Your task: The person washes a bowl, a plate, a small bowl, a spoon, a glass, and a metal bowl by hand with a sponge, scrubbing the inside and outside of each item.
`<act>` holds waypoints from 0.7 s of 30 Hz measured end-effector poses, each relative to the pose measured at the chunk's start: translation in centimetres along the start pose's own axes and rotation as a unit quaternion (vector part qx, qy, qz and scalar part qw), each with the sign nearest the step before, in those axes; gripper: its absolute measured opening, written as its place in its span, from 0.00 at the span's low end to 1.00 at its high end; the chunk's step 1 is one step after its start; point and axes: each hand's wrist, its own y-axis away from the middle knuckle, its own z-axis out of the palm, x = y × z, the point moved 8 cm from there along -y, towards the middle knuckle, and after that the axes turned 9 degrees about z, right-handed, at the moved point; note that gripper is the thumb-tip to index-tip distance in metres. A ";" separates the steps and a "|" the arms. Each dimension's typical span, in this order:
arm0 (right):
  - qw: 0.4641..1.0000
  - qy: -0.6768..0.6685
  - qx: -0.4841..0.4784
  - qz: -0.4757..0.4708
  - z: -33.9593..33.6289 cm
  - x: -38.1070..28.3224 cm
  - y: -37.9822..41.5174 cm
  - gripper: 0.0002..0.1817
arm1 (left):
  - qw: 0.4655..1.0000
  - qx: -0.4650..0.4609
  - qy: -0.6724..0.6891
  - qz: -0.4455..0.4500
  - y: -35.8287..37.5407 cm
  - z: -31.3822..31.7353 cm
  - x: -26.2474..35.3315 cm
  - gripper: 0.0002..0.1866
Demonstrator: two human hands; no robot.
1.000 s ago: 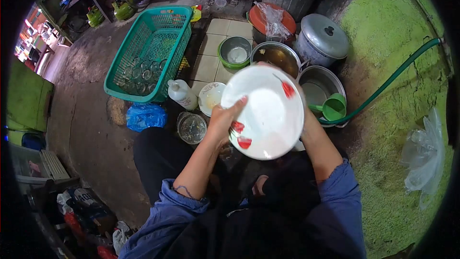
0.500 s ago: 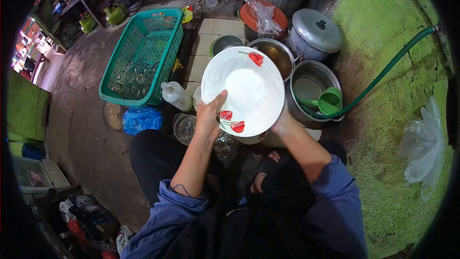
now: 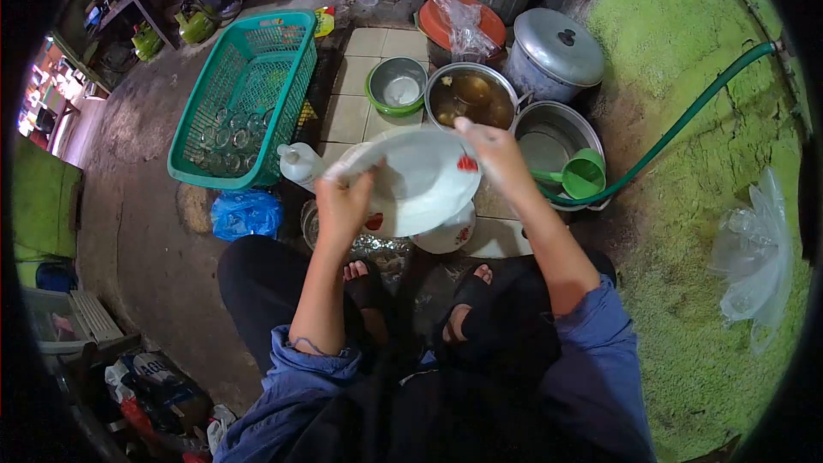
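Note:
A white plate (image 3: 411, 184) with red flower prints is held up before me, tilted and smeared by motion. My left hand (image 3: 345, 201) grips its left edge, thumb over the face. At the opposite rim, my right hand (image 3: 497, 159) closes on the edge, its fingertips blurred. Beneath it, a second flowered white plate (image 3: 447, 238) lies partly hidden on the tiles. Close to my left hand stands a white bottle (image 3: 299, 166), with a wet basin edge (image 3: 309, 221) below it.
Left is a teal basket (image 3: 182, 163) holding several glasses, beside a blue plastic bag (image 3: 246, 214). Ahead stand a green-rimmed bowl (image 3: 398, 86), a pot of brownish water (image 3: 471, 99) and a lidded pot (image 3: 557, 47). A green dipper (image 3: 585, 174) and hose (image 3: 711, 86) reach into another pot.
The plate has tipped from facing me to a slanted position and moved slightly left. My right hand has shifted from its lower right side up to the upper right rim.

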 end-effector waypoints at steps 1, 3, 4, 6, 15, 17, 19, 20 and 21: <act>0.975 0.199 0.046 -0.083 0.4 -1.4 0.3 0.23 | 0.996 -0.030 -0.053 0.065 0.6 0.9 0.5 0.14; 0.948 0.297 0.056 -0.099 1.9 -2.2 1.7 0.22 | 0.980 -0.080 -0.115 0.140 2.2 3.2 0.2 0.17; 0.911 0.391 0.064 -0.116 2.9 -2.7 2.3 0.23 | 0.976 -0.089 -0.148 0.135 2.9 4.3 -1.0 0.18; 0.917 0.364 0.049 -0.154 3.6 -2.5 2.3 0.21 | 0.954 -0.136 -0.256 0.077 4.1 6.4 -4.1 0.16; 0.937 0.265 0.122 -0.193 -1.6 -5.3 0.2 0.21 | 0.927 -0.002 -0.262 -0.267 15.8 7.2 -27.1 0.16; 0.952 0.235 0.112 -0.160 -2.3 -5.4 0.0 0.20 | 0.914 -0.012 -0.247 -0.323 18.5 7.5 -30.2 0.18; 0.947 0.240 0.111 -0.185 -2.6 -5.8 0.2 0.19 | 0.898 0.005 -0.198 -0.394 20.6 8.2 -32.0 0.20; 0.941 0.244 0.110 -0.209 -2.5 -6.1 0.5 0.18 | 0.896 0.004 -0.201 -0.396 21.1 8.6 -32.6 0.20; 0.942 0.242 0.109 -0.207 -2.4 -6.1 0.6 0.18 | 0.896 -0.001 -0.182 -0.405 21.1 9.2 -32.4 0.20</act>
